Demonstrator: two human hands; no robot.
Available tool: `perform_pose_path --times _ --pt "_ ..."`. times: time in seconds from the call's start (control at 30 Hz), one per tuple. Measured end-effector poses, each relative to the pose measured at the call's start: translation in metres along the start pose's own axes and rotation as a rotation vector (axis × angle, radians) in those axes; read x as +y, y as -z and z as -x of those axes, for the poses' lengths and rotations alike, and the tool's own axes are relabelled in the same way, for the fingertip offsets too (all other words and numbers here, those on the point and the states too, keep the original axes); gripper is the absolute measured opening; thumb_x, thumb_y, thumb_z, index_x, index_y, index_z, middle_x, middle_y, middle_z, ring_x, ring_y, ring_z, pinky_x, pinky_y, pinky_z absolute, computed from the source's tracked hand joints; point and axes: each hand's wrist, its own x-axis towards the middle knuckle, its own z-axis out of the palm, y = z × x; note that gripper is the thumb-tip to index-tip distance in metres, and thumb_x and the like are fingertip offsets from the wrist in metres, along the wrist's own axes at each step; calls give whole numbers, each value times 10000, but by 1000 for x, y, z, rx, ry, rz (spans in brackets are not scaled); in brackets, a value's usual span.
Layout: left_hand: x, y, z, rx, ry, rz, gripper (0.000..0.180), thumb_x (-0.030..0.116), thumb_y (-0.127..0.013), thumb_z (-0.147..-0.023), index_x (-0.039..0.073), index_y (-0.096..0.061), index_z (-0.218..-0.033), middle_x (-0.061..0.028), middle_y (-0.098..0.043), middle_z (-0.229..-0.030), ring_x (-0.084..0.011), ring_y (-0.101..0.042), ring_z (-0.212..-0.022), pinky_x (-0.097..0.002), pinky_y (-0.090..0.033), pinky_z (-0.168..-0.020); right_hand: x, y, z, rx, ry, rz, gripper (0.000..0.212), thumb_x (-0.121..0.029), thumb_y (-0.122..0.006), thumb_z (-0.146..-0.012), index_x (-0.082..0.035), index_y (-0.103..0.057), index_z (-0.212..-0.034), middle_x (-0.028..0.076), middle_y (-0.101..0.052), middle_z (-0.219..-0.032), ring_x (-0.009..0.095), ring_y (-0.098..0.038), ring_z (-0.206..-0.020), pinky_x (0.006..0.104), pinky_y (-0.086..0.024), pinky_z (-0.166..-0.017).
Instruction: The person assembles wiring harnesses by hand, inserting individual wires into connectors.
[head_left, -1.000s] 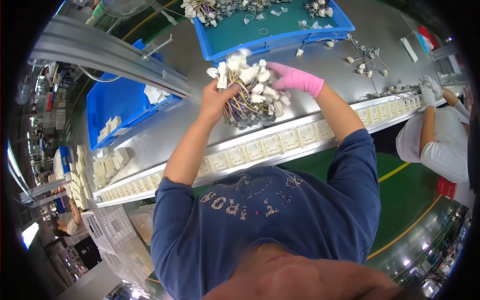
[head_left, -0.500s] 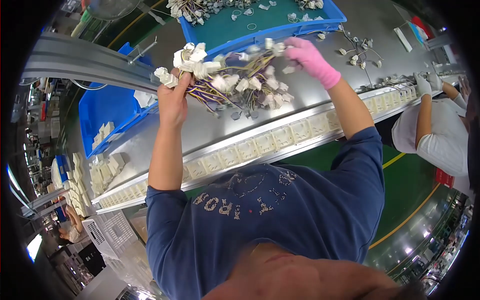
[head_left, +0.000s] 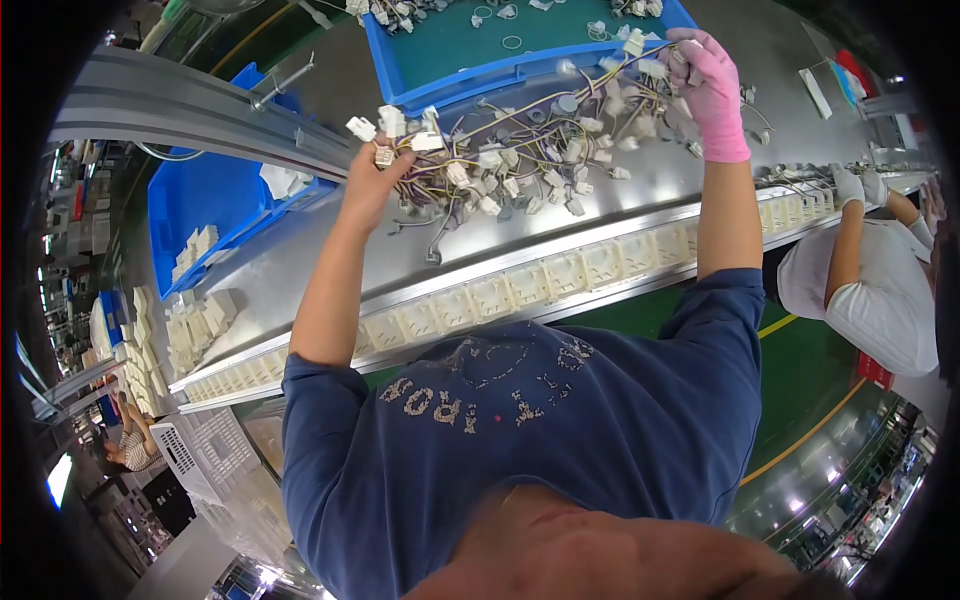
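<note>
A tangled bundle of wire harnesses, purple, yellow and dark wires with white and grey connectors, stretches low over the metal bench between my hands. My bare left hand is closed round one end, with several white connectors poking out above its fingers. My right hand, in a pink glove, is closed on the wires at the other end, beside the blue tray's corner. Its fingertips partly hide what they grip. Some connectors near the right hand are blurred.
A blue tray with harnesses stands at the back, and a blue bin at the left. Along the near edge runs a rail of cream plastic housings. A metal post crosses the left. A gloved co-worker works at the right.
My right hand has moved right and away, drawing harness wires out across the bench. My left hand has moved slightly right and lower with its end; the bundle is spread longer.
</note>
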Motion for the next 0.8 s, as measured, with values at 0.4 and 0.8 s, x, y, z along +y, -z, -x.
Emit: perform_pose_path --times 0.4,0.8 --pt "73 22 -6 -44 -187 344 375 57 -573 -790 -40 -515 -1147 -98 -569 -1095 -168 -536 -1003 -297 -392 -895 -18 13 -8 540 541 376 183 -54 -584 -727 27 -644 -880 76 -637 -784 115 -571 -681 199 -447 -657" --pt "-24 87 35 -709 82 -1207 290 220 -677 -668 31 -627 -883 -144 -566 -960 -314 -514 -969 -372 -427 -821 57 -42 19 -476 -210 1945 299 -248 -582 -742 -69 -615 -978 124 -613 -927 269 -567 -917 370 -443 -813"
